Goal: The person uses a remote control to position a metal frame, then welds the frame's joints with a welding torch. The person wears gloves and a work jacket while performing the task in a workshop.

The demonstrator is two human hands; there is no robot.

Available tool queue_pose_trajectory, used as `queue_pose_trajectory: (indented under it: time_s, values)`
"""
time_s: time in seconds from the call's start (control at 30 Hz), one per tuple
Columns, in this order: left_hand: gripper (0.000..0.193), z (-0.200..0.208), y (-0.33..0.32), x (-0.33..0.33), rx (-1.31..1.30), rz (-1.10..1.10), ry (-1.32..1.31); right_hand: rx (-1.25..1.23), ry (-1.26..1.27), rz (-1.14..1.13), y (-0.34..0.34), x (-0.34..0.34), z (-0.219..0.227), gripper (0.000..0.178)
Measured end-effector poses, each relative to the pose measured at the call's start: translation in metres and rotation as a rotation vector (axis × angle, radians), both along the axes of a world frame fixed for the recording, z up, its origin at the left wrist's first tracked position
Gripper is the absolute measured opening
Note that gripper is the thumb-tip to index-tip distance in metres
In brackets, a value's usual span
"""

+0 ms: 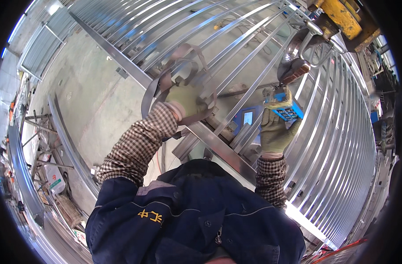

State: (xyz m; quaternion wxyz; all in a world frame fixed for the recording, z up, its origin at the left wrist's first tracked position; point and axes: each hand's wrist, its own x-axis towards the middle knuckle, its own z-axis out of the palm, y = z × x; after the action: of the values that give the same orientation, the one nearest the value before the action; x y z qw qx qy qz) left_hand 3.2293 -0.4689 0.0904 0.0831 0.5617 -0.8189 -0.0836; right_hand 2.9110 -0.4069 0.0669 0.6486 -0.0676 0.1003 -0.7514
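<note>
My left hand (185, 99), in a pale greenish work glove, is closed around a looped grey-brown webbing sling (150, 94). The sling's loops stand up around the hand and are partly blurred. My right hand (275, 134), gloved alike, grips a blue box-shaped remote control (289, 108) with a yellowish, worn end. Just beyond the remote hangs a dark metal crane hook (293, 61) with a reddish-brown tip. Above the hook is a yellow hoist block (339, 15). The right hand's fingers are partly hidden behind the remote.
A large frame of parallel shiny metal bars (328, 145) spans the middle and right. Its long edge beam (223, 152) passes close in front of me. More metal profiles (64, 132) and a cluttered rack stand at left. Concrete floor (95, 97) shows between them.
</note>
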Motion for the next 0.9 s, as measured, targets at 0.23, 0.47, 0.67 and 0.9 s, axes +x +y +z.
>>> queue_pose_trajectory:
  time_s: [0.23,0.47,0.67,0.9]
  values:
    - [0.047,-0.036,0.006,0.063,-0.036,0.212,0.076,0.146,-0.065,0.159,0.007,0.029,-0.037,0.084]
    - [0.050,-0.108,0.066,0.171,0.088,0.563,0.300,0.338,0.143,0.208,0.009,0.064,-0.035,0.070]
    - [0.038,-0.166,0.152,0.230,0.755,0.544,0.259,0.088,1.381,0.173,-0.014,0.122,-0.029,0.052]
    - [0.039,-0.184,0.186,0.228,0.507,0.764,1.030,-0.215,2.310,0.064,-0.053,0.224,-0.020,0.056]
